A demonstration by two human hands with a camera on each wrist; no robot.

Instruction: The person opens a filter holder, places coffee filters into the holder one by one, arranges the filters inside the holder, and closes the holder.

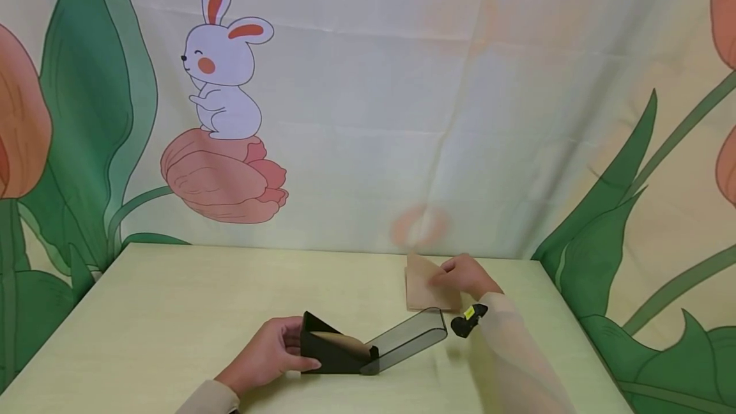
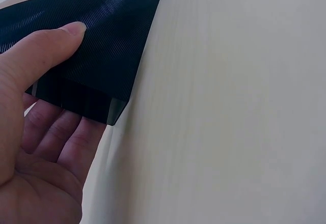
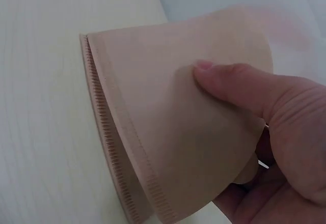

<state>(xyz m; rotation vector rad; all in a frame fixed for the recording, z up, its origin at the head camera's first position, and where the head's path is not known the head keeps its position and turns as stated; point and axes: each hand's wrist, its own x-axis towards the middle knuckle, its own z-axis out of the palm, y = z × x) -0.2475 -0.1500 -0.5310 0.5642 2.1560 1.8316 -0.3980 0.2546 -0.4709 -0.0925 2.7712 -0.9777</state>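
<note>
The left hand (image 1: 266, 351) is gripping the black case (image 1: 336, 361) by its left end, with the thumb lying on the ribbed face and the other fingers reaching behind and under the opposite side. The case is sitting at the front middle of the table (image 1: 218, 286); whether its base is touching the tabletop is not showing clearly. Its clear lid (image 1: 405, 336) is standing open, joining the case at the right end and slanting upward to the right. Brown paper (image 1: 344, 342) is showing inside the case, along its sloping open top. The right hand (image 1: 468, 275) is holding the paper filters (image 1: 422, 287) near their right side, with the thumb pressing on the upper face and the fingers bending beneath. The filters are lying beyond the lid, near the rear edge of the table and well apart from the case. In the right wrist view, two crimped edges are showing, with a narrow gap separating them, and the upper sheet is bowing. A small black device (image 1: 468, 321) bearing a yellow label is sitting at the right sleeve (image 1: 512, 344). Behind the table, a printed cloth (image 1: 356, 145) is hanging, showing a white rabbit (image 1: 227, 82).
</note>
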